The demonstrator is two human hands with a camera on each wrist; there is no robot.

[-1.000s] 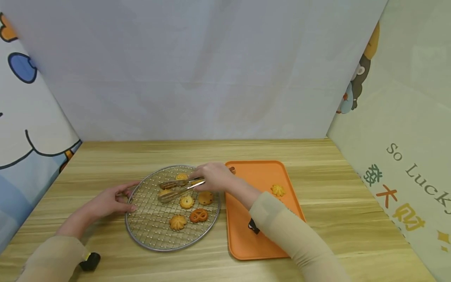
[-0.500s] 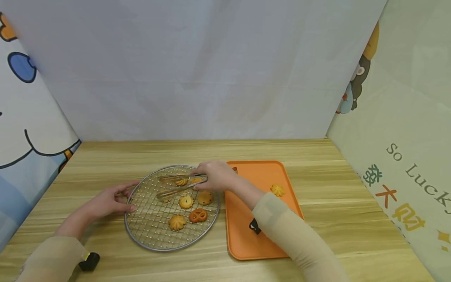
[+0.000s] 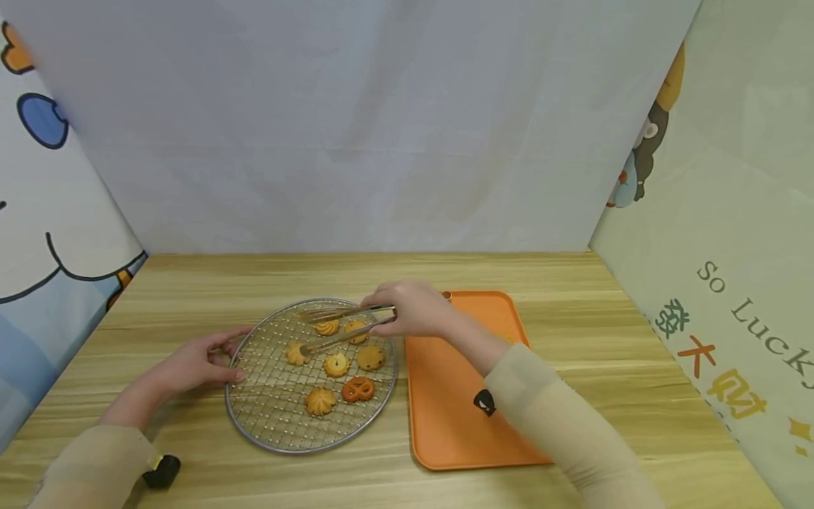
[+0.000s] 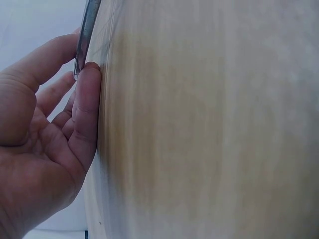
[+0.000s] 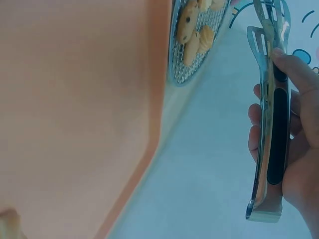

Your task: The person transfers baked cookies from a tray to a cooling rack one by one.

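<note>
My left hand (image 3: 200,364) pinches the left rim of a round wire cooling rack (image 3: 267,444); thumb and fingers meet the rim in the left wrist view. My right hand (image 3: 413,309) holds metal tongs (image 5: 279,134) with dark grips. The tongs' tips are spread over the rack's back part with nothing between them. Under the lower tip lies a pale flower-shaped cookie (image 3: 296,353). Around it on the rack are a swirl cookie (image 3: 327,328), a round chip cookie (image 3: 371,358), a ridged cookie (image 3: 321,401), a pretzel cookie (image 3: 358,389) and others.
An orange tray (image 3: 445,424) lies right of the rack, partly under my right forearm. A cookie (image 5: 10,226) on it is mostly hidden in the head view. Both stand on a wooden table (image 3: 604,424), with a pale curtain (image 3: 381,141) behind.
The tongs spread apart around the flower-shaped cookie and let it go on the rack. My right hand then moved right and slightly back with the tongs. The left hand stayed put.
</note>
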